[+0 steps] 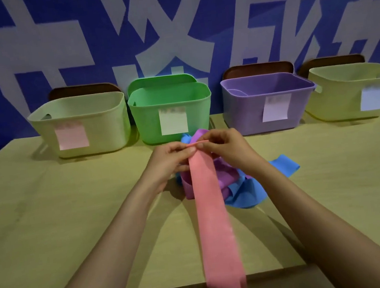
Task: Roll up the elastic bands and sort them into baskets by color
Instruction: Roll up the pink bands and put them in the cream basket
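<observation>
Head view: both hands' fingers (191, 149) pinch a flat, matte pink band (214, 222).

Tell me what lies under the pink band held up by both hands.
Purple bands and blue bands lie heaped on the table beneath the pink band. The strip covers the heap's middle, so what lies there cannot be seen.

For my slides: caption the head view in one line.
Left hand and right hand pinch one end of a pink band above a pile of bands, four baskets behind.
</observation>
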Tool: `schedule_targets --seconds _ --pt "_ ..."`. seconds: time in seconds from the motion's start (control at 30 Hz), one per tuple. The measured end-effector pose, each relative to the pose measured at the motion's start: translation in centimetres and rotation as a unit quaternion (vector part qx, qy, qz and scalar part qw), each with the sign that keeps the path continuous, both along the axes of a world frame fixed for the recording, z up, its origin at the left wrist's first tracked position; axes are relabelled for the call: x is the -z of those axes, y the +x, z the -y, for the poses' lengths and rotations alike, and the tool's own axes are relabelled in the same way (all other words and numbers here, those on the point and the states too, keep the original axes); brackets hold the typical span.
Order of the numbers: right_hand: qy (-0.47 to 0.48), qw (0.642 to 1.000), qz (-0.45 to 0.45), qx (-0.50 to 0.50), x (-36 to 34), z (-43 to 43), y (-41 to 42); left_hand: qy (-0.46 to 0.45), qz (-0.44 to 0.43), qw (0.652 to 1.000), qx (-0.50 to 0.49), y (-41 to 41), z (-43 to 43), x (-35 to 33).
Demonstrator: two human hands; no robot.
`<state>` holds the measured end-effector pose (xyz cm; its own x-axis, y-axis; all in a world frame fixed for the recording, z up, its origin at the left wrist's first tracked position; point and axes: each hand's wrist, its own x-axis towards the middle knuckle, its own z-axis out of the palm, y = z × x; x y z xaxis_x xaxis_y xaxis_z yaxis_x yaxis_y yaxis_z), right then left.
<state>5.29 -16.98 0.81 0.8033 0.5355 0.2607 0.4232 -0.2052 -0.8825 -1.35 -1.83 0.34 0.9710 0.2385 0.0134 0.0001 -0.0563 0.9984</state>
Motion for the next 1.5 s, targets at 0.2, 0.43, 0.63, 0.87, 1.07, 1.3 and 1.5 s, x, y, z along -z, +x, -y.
schedule_targets --seconds 0.2,0.43,0.63,0.87,1.07,1.3,1.5 --pt "0.043 0.999 -0.015 0.01 1.3 -0.2 1.6 -0.004 0.011 1.0 -0.025 2.0 -0.5 0.6" --pt "0.113 0.993 -0.036 -0.014 1.7 0.4 1.9 -0.056 0.013 0.998 -0.004 2.5 0.0 1.8" --pt "0.097 0.993 0.069 0.01 2.5 0.1 1.8 -0.147 0.009 0.989 0.023 2.4 0.2 2.1" --pt "0.048 0.974 0.216 0.052 3.5 -0.1 1.9 -0.187 0.019 0.982 0.012 2.3 0.3 2.1" --pt "0.052 0.996 0.07 0.024 2.8 0.1 1.9 -0.121 0.056 0.99 -0.041 2.2 0.3 2.4" --pt "0.12 0.993 -0.023 0.004 2.5 0.6 1.9 -0.077 0.074 0.993 -0.04 2.1 0.5 2.6" --pt "0.153 0.985 -0.076 -0.012 2.7 0.8 2.0 -0.098 0.064 0.992 -0.044 2.1 0.4 2.7"
